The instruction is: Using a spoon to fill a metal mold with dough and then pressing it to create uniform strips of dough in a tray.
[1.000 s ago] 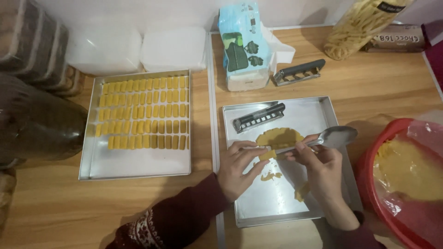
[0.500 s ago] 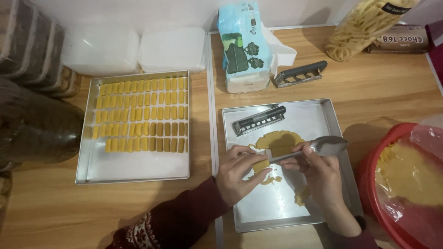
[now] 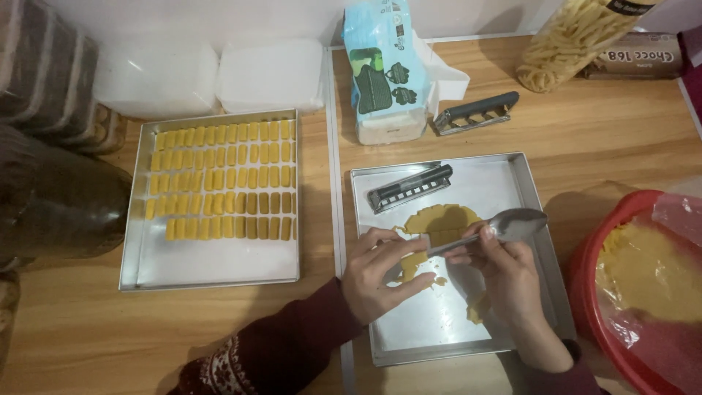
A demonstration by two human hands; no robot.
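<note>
Right hand [image 3: 504, 281] pinches the handle of a metal spoon [image 3: 497, 230], bowl pointing toward the right edge of the steel tray [image 3: 526, 190]. Left hand [image 3: 380, 274], fingers curled, pinches a small piece at the edge of the flat yellow dough sheet [image 3: 439, 223] lying in the middle of the tray; how firmly it is held cannot be told. The piece probably lifts best with the spoon edge slid flat beneath it, fingers only steadying. A ridged metal cutter [image 3: 409, 188] lies near the tray's far left corner. Second tray [image 3: 212, 267], toward the tabletop's left edge, carries rows of cut pieces [image 3: 223, 179]. At the far edge stand a blue-and-green packet [image 3: 380, 66] and a clear pasta bag [image 3: 574, 40]; a red bowl [image 3: 585, 292] lined with plastic sits at the right edge.
</note>
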